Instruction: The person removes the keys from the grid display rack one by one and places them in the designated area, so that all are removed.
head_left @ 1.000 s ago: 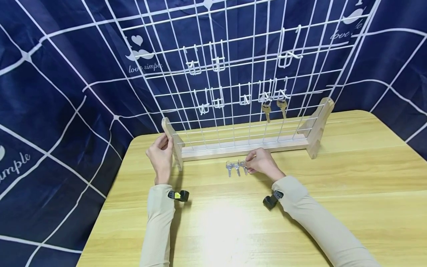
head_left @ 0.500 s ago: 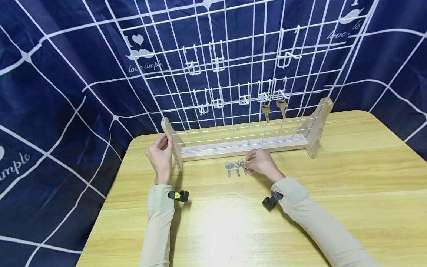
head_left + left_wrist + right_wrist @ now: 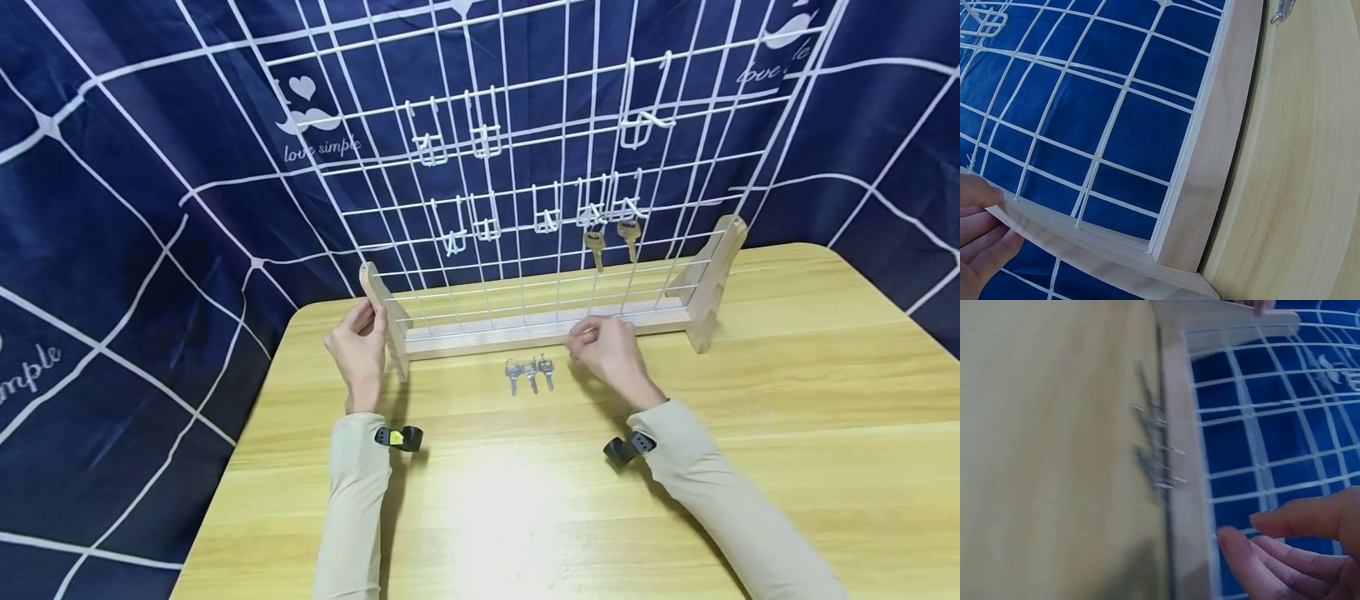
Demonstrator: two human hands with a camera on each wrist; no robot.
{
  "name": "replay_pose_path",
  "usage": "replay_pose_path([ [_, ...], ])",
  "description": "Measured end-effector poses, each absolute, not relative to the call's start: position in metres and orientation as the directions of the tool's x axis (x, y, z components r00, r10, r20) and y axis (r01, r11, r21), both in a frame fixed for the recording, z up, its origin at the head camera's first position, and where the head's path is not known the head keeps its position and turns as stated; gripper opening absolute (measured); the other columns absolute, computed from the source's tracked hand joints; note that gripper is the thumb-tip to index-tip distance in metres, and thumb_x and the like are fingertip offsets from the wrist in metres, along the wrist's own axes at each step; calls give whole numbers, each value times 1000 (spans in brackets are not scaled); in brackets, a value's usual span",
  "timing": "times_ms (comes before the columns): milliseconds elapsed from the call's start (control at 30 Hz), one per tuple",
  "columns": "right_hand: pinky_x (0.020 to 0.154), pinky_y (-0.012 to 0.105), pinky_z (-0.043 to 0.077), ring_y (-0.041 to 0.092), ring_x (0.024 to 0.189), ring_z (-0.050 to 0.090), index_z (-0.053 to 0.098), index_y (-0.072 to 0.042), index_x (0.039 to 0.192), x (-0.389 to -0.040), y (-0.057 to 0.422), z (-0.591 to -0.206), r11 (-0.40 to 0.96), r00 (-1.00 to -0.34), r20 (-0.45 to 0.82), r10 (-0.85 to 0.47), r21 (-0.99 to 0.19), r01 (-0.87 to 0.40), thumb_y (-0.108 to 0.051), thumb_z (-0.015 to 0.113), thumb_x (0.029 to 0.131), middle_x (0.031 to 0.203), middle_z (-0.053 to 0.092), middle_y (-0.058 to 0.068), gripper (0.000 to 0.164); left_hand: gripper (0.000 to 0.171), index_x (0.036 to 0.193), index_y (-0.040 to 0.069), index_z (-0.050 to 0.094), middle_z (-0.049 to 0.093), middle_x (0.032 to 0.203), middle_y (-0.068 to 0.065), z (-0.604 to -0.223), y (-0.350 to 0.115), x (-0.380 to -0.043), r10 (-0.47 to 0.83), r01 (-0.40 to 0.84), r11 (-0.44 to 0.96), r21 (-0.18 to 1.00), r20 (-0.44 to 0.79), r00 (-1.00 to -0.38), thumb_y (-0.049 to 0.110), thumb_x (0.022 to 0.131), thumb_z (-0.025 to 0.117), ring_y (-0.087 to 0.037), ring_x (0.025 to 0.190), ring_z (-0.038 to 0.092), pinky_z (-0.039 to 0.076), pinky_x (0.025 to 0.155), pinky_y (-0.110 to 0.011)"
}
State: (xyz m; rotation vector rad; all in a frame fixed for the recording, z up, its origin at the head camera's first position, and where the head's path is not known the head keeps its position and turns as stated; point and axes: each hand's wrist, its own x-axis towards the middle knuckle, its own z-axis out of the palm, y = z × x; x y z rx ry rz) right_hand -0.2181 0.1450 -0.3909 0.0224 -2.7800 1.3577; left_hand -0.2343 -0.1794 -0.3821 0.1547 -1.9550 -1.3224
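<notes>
My left hand [image 3: 358, 346] pinches the wooden side post [image 3: 381, 307] of a white wire grid rack [image 3: 525, 321]. In the left wrist view, thumb and fingers [image 3: 999, 255] lie on either side of that wood. Three silver keys [image 3: 530, 377] lie side by side on the table, in front of the rack's wooden base bar [image 3: 480, 340]. The right wrist view shows these keys [image 3: 1159, 450] blurred. Right of them and near the base bar is my right hand [image 3: 606, 348]. Its thumb [image 3: 1300, 515] and fingers stand apart with nothing between them.
A brass key [image 3: 595, 248] and a second brass key [image 3: 629, 236] hang from white hooks on the grid's right half. Several hooks without keys, such as a wide hook [image 3: 645, 121], sit higher and to the left. A dark blue patterned cloth [image 3: 150, 275] surrounds the table [image 3: 810, 400].
My right hand has let go of the rightmost silver key and moved a little up and to the right. The left hand stays on the side post. The view has shifted slightly.
</notes>
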Motion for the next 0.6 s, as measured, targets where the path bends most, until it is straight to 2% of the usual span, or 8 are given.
replay_pose_path([
  [133, 78, 41, 57, 30, 76, 70, 70, 3, 102, -212, 152, -366, 620, -968, 242, 61, -770, -153, -5, 69, 84, 91, 72, 18, 20, 22, 105, -8, 71, 70, 97, -24, -380, -179, -234, -480, 310, 457, 833, 525, -703, 0, 85, 70, -32, 86, 71, 57, 72, -18],
  [200, 86, 36, 54, 33, 80, 71, 70, 4, 103, -209, 154, -351, 605, -942, 326, 85, -768, -211, -7, 69, 85, 93, 72, 20, 21, 22, 105, -9, 71, 70, 97, -24, -379, -179, -234, -477, 312, 458, 832, 526, -704, 0, 85, 70, -33, 87, 71, 57, 72, -17],
  [267, 80, 26, 54, 32, 82, 71, 71, 3, 104, -206, 154, -339, 599, -914, 391, 110, -760, -253, -10, 70, 85, 94, 72, 18, 23, 22, 105, -9, 70, 70, 97, -24, -379, -179, -234, -475, 315, 458, 831, 529, -703, 0, 85, 70, -33, 87, 71, 57, 72, -17],
  [300, 85, 19, 47, 31, 83, 71, 71, 2, 105, -205, 154, -333, 600, -901, 417, 123, -754, -267, -12, 71, 85, 95, 73, 17, 24, 22, 105, -9, 70, 70, 97, -24, -379, -179, -234, -475, 316, 459, 830, 530, -703, 0, 85, 70, -33, 87, 71, 57, 72, -17],
  [367, 79, 10, 42, 31, 84, 71, 71, 1, 106, -204, 153, -323, 591, -875, 464, 142, -749, -301, -13, 72, 85, 95, 73, 17, 26, 22, 104, -9, 70, 70, 97, -24, -380, -180, -234, -474, 319, 459, 829, 532, -702, 0, 85, 70, -33, 86, 71, 56, 72, -16],
  [433, 71, 5, 42, 30, 86, 71, 70, 2, 109, -205, 152, -315, 584, -856, 493, 156, -745, -323, -14, 74, 84, 96, 73, 17, 30, 22, 104, -10, 70, 70, 97, -24, -381, -180, -234, -469, 324, 462, 826, 537, -701, 0, 85, 70, -32, 86, 71, 56, 72, -16],
  [500, 72, 2, 41, 31, 88, 71, 69, 3, 110, -206, 151, -309, 567, -845, 510, 163, -749, -343, -14, 74, 84, 97, 72, 18, 32, 22, 104, -9, 70, 70, 97, -24, -381, -181, -234, -467, 326, 465, 823, 541, -699, 0, 85, 70, -32, 86, 71, 56, 72, -16],
  [600, 66, 2, 47, 30, 88, 70, 68, 5, 111, -209, 149, -303, 555, -835, 523, 168, -750, -359, -13, 73, 85, 99, 72, 20, 32, 21, 104, -9, 71, 70, 96, -23, -382, -180, -233, -463, 329, 476, 816, 550, -695, -1, 85, 70, -32, 85, 71, 56, 71, -16],
])
